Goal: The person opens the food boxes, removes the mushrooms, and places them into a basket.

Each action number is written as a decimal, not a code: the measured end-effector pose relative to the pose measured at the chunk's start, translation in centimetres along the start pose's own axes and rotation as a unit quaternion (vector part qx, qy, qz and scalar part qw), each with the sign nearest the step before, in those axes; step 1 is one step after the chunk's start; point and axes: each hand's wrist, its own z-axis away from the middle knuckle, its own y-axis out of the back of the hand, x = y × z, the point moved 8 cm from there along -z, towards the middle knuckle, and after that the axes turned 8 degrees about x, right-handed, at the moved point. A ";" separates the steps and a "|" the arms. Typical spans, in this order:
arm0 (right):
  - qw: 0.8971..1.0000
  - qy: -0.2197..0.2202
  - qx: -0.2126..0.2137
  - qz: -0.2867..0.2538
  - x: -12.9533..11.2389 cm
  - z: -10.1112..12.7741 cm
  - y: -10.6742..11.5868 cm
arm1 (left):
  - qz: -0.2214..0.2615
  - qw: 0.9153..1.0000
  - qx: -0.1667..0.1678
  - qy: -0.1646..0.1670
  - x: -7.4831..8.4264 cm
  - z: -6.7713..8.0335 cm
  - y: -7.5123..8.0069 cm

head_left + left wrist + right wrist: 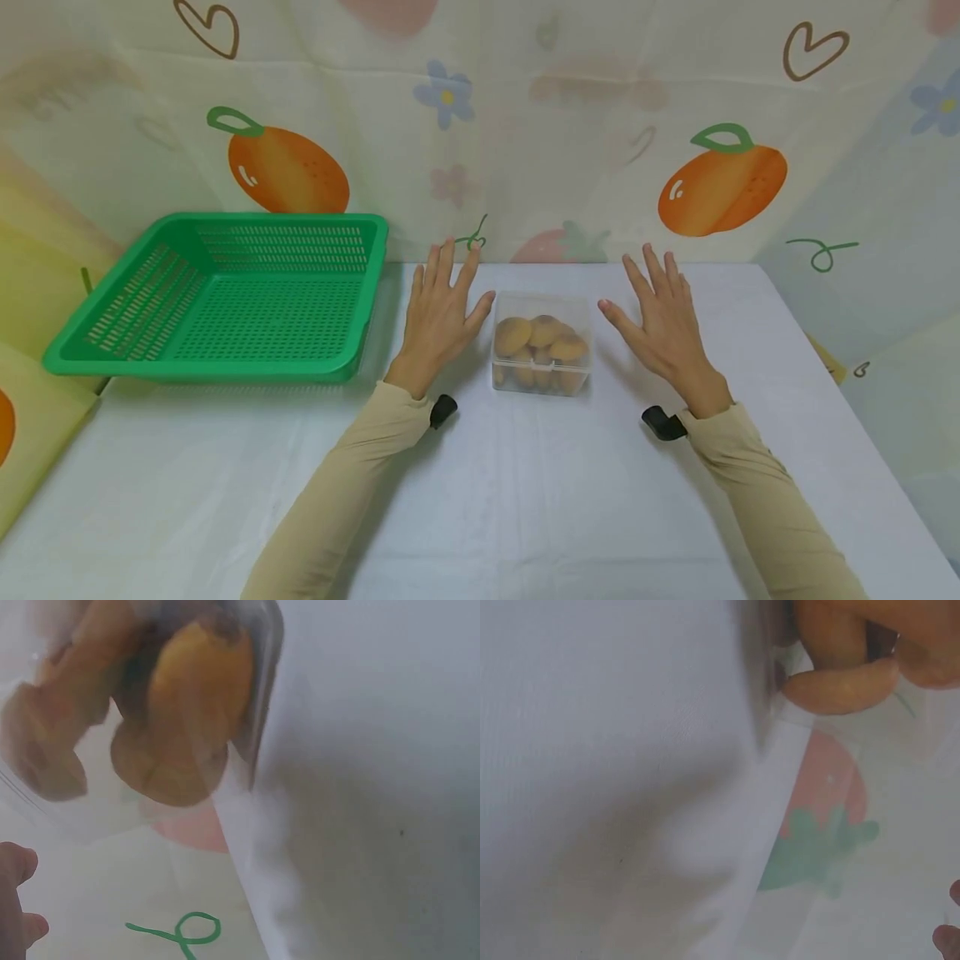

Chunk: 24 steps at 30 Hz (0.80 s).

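A clear plastic box (542,379) with a lid stands on the white table between the two hands. Inside it are several brown mushrooms (544,332) with rounded caps and pale stems; the left wrist view shows these mushrooms (187,712) close up through the wall. To the left of the box, my left hand (438,325) is held over the table with its fingers spread, the thumb near the box's side. My right hand (663,329) is to the right of the box, fingers straight and apart, holding nothing.
A green plastic basket (187,371) with slotted walls stands at the table's back left. Behind the table hangs a pale cloth (510,150) printed with oranges, hearts and flowers. The white tabletop (525,500) stretches toward the front, with its right edge sloping away.
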 end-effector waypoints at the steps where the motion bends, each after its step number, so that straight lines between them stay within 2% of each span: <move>1: 1.000 0.001 -0.001 -0.004 -0.1 0.1 0.0 | 0.002 1.000 0.002 -0.003 0.1 0.1 0.1; 6: 0.999 0.009 -0.002 -0.032 -0.8 0.7 0.1 | 0.015 1.000 0.004 -0.013 0.9 0.7 0.5; 13: 0.997 0.017 -0.012 -0.080 -1.5 1.7 0.1 | 0.032 0.999 -0.011 -0.027 2.1 1.7 0.9; 18: 0.991 0.005 -0.039 -0.128 -1.9 2.4 -0.3 | 0.059 0.996 -0.008 -0.061 3.3 2.4 1.2; 24: 0.981 -0.011 -0.082 -0.176 -2.5 3.2 -1.1 | 0.077 0.992 -0.018 -0.103 4.6 3.0 0.9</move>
